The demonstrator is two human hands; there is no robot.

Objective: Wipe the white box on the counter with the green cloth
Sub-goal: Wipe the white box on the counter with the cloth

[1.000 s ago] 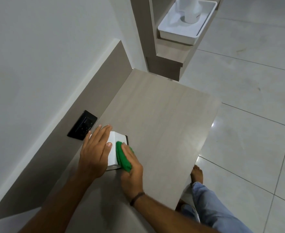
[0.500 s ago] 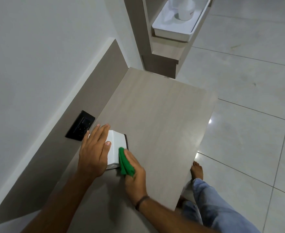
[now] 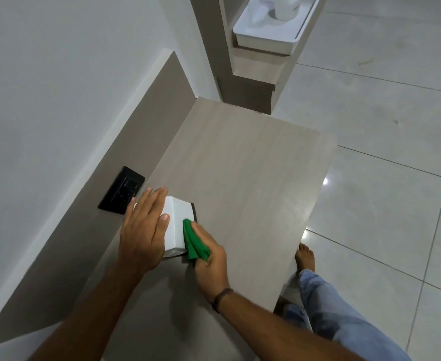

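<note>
A small white box (image 3: 175, 225) stands on the wood-grain counter (image 3: 240, 173) near the wall. My left hand (image 3: 142, 230) lies flat over the box's top and left side, fingers spread, holding it in place. My right hand (image 3: 210, 261) grips a bunched green cloth (image 3: 194, 242) and presses it against the box's right face, near its lower front corner. A dark strip shows at the box's far right edge. Most of the box's top is hidden under my left hand.
A black wall socket (image 3: 121, 190) sits on the backsplash just left of the box. A white tray (image 3: 268, 32) with a white bottle rests on a shelf beyond the counter. My bare foot (image 3: 305, 257) and jeans leg stand on the tiled floor by the counter's right edge.
My right hand has slid the green cloth down and toward me along the box's right face. My left hand stays on the box. The view has tilted slightly.
</note>
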